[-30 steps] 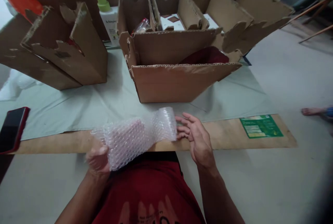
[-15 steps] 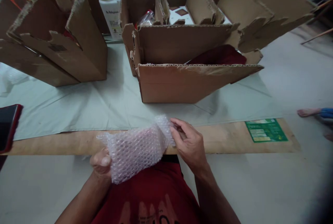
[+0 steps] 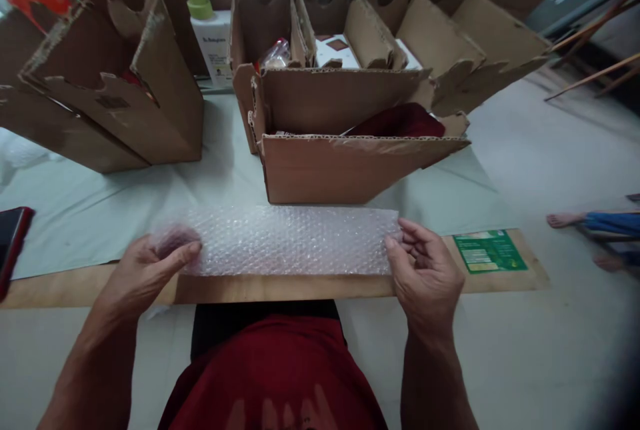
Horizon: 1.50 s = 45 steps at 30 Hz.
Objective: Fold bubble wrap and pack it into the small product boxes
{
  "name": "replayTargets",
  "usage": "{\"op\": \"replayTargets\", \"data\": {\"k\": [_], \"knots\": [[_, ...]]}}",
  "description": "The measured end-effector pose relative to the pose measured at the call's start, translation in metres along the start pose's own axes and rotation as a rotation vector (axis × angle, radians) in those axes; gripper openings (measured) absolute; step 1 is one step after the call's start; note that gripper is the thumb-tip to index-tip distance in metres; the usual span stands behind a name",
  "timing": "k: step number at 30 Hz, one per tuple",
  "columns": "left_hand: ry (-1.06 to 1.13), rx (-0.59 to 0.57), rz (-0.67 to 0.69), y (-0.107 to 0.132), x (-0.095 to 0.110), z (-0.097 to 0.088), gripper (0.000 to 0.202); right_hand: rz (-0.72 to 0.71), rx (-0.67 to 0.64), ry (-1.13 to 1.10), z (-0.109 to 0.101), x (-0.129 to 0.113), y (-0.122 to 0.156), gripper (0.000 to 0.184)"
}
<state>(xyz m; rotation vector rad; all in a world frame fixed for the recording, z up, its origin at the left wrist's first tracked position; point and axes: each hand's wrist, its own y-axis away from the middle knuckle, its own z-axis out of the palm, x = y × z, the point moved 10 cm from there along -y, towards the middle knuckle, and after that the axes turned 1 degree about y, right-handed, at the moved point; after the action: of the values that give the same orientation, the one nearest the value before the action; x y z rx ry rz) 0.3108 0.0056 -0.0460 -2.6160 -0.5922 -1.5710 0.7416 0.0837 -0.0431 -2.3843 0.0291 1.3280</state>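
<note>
A long strip of clear bubble wrap [image 3: 295, 241] stretches between my two hands over the table's front edge. My left hand [image 3: 150, 267] grips its left end, thumb on top, where a rounded dark reddish shape shows through the plastic; I cannot make out what that is. At the far end of the strip, my right hand [image 3: 425, 270] pinches the corner between thumb and fingers. Just behind the wrap stands a low cardboard box [image 3: 350, 167] with dark red cloth inside.
More cardboard holders [image 3: 165, 83] stand at the left and back. A white bottle with a green cap [image 3: 213, 40] is between them. A phone [image 3: 13, 243] lies at the left edge, a green label [image 3: 490, 251] at the right. Another person's foot [image 3: 565, 219] shows at far right.
The bubble wrap, a compact bundle before, is now drawn out into a long flat strip. My right hand has moved right and my left hand left and up. The view has shifted slightly.
</note>
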Motion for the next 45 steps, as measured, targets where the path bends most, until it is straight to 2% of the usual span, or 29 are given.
{"op": "replayTargets", "data": {"k": [3, 6, 9, 11, 13, 15, 17, 19, 21, 22, 24, 27, 29, 30, 32, 34, 36, 38, 41, 43, 45], "knots": [[-0.287, 0.039, 0.005, -0.007, -0.001, 0.006, 0.045, -0.020, -0.092, 0.079, 0.014, 0.015, -0.009, 0.037], [-0.566, 0.118, 0.033, -0.009, -0.005, 0.005, 0.057, -0.136, -0.145, 0.263, 0.017, 0.026, -0.019, 0.036], [-0.576, 0.254, 0.156, -0.001, 0.014, -0.004, 0.055, -0.279, -0.059, 0.385, 0.002, 0.014, -0.024, 0.033], [-0.495, 0.235, 0.237, 0.003, 0.033, 0.005, 0.047, -0.341, -0.075, 0.364, 0.009, -0.007, -0.020, 0.030], [-0.377, 0.110, 0.323, 0.003, 0.052, 0.032, 0.038, -0.412, -0.206, 0.285, 0.039, -0.040, -0.006, 0.028], [-0.296, -0.045, 0.378, -0.003, 0.064, 0.065, 0.032, -0.512, -0.441, 0.218, 0.087, -0.077, 0.019, 0.032], [-0.297, -0.140, 0.351, -0.016, 0.059, 0.089, 0.028, -0.608, -0.696, 0.223, 0.135, -0.101, 0.048, 0.036], [-0.286, -0.184, 0.237, -0.033, 0.039, 0.096, 0.024, -0.678, -0.833, 0.245, 0.157, -0.103, 0.063, 0.037], [-0.179, -0.226, 0.116, -0.046, 0.016, 0.093, 0.021, -0.709, -0.824, 0.286, 0.149, -0.082, 0.058, 0.038], [-0.097, -0.258, 0.066, -0.049, 0.007, 0.091, 0.022, -0.711, -0.778, 0.318, 0.135, -0.064, 0.049, 0.038], [0.065, -0.308, -0.008, -0.051, -0.005, 0.088, 0.027, -0.675, -0.624, 0.426, 0.092, -0.018, 0.022, 0.039], [0.179, -0.323, -0.066, -0.050, -0.009, 0.088, 0.030, -0.596, -0.323, 0.600, 0.017, 0.039, -0.015, 0.036], [0.183, -0.315, -0.049, -0.048, -0.004, 0.089, 0.029, -0.546, -0.211, 0.657, -0.013, 0.055, -0.027, 0.035], [0.162, -0.299, -0.025, -0.048, 0.000, 0.088, 0.027, -0.535, -0.191, 0.652, -0.019, 0.056, -0.031, 0.034], [0.084, -0.208, 0.033, -0.047, 0.005, 0.075, 0.025, -0.552, -0.197, 0.598, -0.012, 0.045, -0.034, 0.033], [-0.046, -0.014, 0.097, -0.047, 0.005, 0.047, 0.027, -0.590, -0.246, 0.548, 0.010, 0.027, -0.036, 0.034], [-0.236, 0.168, 0.164, -0.045, 0.001, 0.018, 0.036, -0.586, -0.306, 0.554, 0.035, 0.016, -0.042, 0.034], [-0.465, 0.242, 0.230, -0.044, -0.007, 0.006, 0.049, -0.548, -0.352, 0.594, 0.054, 0.014, -0.047, 0.033], [-0.698, 0.209, 0.279, -0.044, -0.026, 0.014, 0.057, -0.553, -0.318, 0.647, 0.063, 0.013, -0.046, 0.034], [-0.730, 0.203, 0.300, -0.042, -0.033, 0.023, 0.054, -0.597, -0.276, 0.650, 0.062, 0.009, -0.040, 0.032], [-0.715, 0.216, 0.342, -0.038, -0.030, 0.031, 0.043, -0.639, -0.249, 0.634, 0.061, 0.005, -0.033, 0.028]]}}
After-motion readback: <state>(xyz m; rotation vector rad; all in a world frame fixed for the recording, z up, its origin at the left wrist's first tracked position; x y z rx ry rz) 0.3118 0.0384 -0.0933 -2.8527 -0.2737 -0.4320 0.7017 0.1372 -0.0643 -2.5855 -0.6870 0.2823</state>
